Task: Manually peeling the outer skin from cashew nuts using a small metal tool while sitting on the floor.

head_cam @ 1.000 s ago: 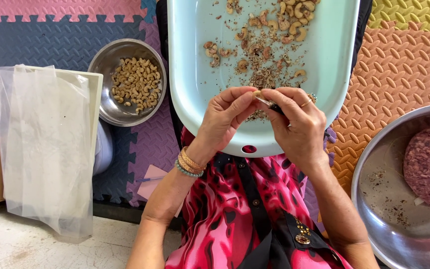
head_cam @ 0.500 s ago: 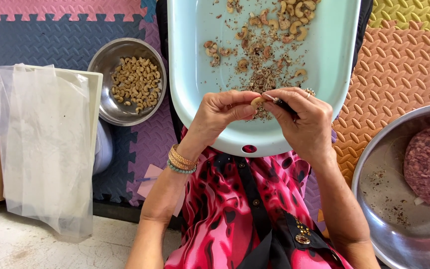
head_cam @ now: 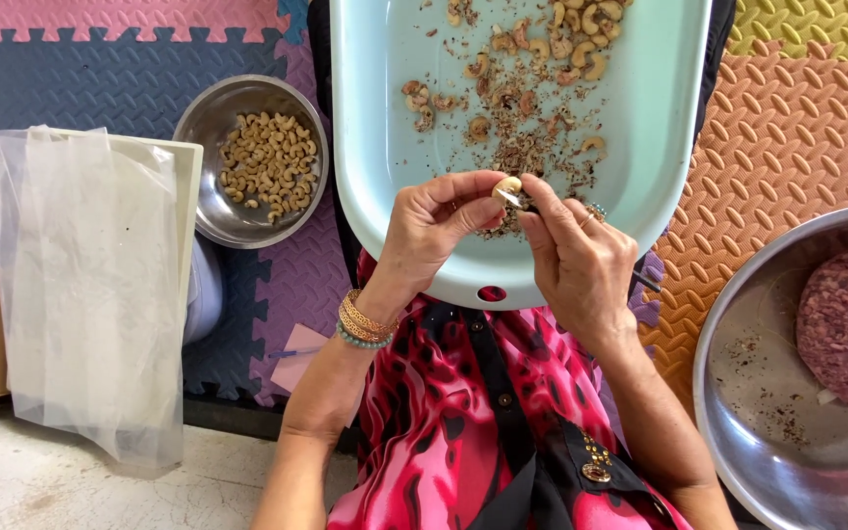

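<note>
Pale-blue plastic fills the upper middle of the view: a long tray rests across the person's lap, its rounded near rim just above the pink-and-black patterned shirt. Over that rim the left hand pinches a single pale cashew between thumb and fingertips, clenched lightly around it. The right hand meets it from the other side, thumb and forefinger closed on a thin blade whose tip touches the nut. Both hands hang above the tray's near end, close to a scatter of brown skins and unpeeled cashews that thickens toward the far end.

Bare tray surface lies open along the left and right walls. Left of the tray, well apart from the hands, a steel bowl of peeled nuts sits on the foam floor mat. Farther left a clear plastic bag drapes over a pale bin. At the right edge a large steel basin holds a mauve heap, its rim near the right forearm. Gold and turquoise bangles circle the left wrist.
</note>
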